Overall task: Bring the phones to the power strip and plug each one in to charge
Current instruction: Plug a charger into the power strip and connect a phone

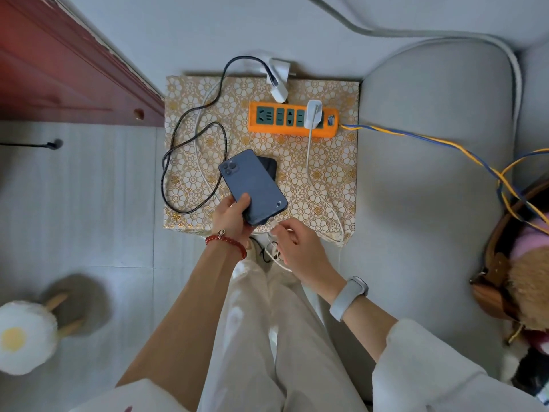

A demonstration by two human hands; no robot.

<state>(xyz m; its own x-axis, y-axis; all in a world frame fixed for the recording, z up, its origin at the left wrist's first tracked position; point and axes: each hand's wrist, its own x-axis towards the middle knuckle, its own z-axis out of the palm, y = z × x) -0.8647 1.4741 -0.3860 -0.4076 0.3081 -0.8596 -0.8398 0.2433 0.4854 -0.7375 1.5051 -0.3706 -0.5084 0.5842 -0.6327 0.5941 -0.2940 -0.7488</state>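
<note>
My left hand grips the lower end of a blue phone, held back-up over the patterned cloth. A black phone lies on the cloth beneath it, mostly hidden. My right hand pinches the end of a white cable right at the blue phone's bottom edge. That cable runs up to a white charger plugged into the orange power strip. Behind the strip lies another white charger, unplugged, and from it a black cable loops over the cloth.
The floral cloth covers a small stand between a red wooden cabinet and a grey sofa. Blue and yellow wires trail right from the strip. A bag with a plush toy sits on the sofa. Slippers lie on the floor.
</note>
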